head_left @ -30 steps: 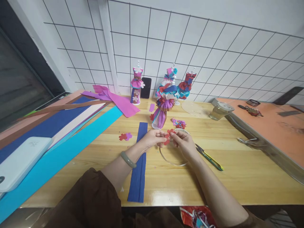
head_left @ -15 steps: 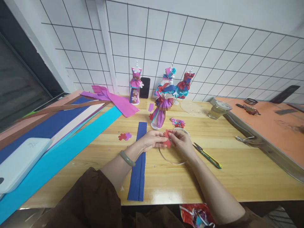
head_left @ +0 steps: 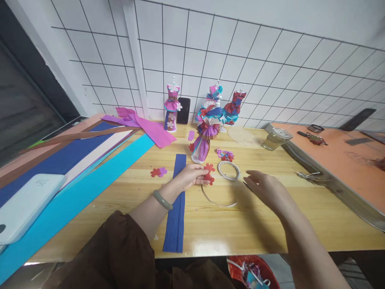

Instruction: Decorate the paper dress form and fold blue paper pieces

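Red paper flower cut-outs (head_left: 209, 173), joined or overlapping, are pinched between the thumb and fingers of my left hand (head_left: 192, 176). Under that wrist lies a dark blue crepe paper strip (head_left: 174, 224). My right hand (head_left: 266, 190) hovers over the thread snips, fingers stretched out and holding nothing that I can see. Only the dark tip of the snips (head_left: 247, 186) shows; the rest is hidden by the hand. Between my hands is a roll of narrow tape (head_left: 228, 170), its loose end (head_left: 219, 204) curling across the table.
Small dress forms in crepe paper, one pink (head_left: 172, 106), one layered (head_left: 209, 124), one red (head_left: 236, 106), stand near the wall. Coloured paper strips (head_left: 120, 160) and a white device (head_left: 30, 208) lie left. A lidded cup (head_left: 276, 138) stands right; a red bin (head_left: 255, 273) is below.
My right hand has let go of the red flower cut-outs and moved right, over the snips. My left hand stays in place with the flowers, and the tape roll is now uncovered.
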`<state>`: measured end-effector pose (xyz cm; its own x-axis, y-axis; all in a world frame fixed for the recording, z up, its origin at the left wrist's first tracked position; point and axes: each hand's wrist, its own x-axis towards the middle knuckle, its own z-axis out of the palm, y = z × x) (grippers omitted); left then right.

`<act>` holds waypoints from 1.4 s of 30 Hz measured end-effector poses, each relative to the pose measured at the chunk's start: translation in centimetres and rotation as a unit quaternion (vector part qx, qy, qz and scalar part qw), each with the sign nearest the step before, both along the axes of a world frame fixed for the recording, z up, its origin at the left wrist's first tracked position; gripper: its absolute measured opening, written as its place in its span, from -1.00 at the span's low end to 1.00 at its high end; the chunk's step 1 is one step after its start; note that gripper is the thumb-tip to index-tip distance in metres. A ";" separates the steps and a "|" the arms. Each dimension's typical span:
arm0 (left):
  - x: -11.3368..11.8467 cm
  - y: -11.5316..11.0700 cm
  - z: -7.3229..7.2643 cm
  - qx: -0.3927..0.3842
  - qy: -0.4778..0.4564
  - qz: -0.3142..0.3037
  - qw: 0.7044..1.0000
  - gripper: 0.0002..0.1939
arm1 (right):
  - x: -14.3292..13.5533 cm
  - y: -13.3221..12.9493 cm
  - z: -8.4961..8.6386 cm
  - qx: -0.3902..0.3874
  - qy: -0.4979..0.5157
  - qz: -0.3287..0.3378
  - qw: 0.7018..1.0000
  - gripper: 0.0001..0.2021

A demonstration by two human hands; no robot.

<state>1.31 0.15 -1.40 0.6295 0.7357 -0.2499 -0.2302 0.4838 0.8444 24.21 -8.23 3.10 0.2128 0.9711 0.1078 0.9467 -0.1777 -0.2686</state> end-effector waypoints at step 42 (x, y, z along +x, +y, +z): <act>0.2 -1.0 0.4 0.021 -0.002 -0.099 0.995 -0.84 | -4.3 0.5 0.1 -0.169 0.329 0.175 0.913 -0.55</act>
<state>1.46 -0.84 -0.98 0.7636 0.6076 -0.2183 -0.1384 0.4842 0.8639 19.90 -7.70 3.24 -0.2051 0.9463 -0.2498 0.6153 -0.0738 -0.7848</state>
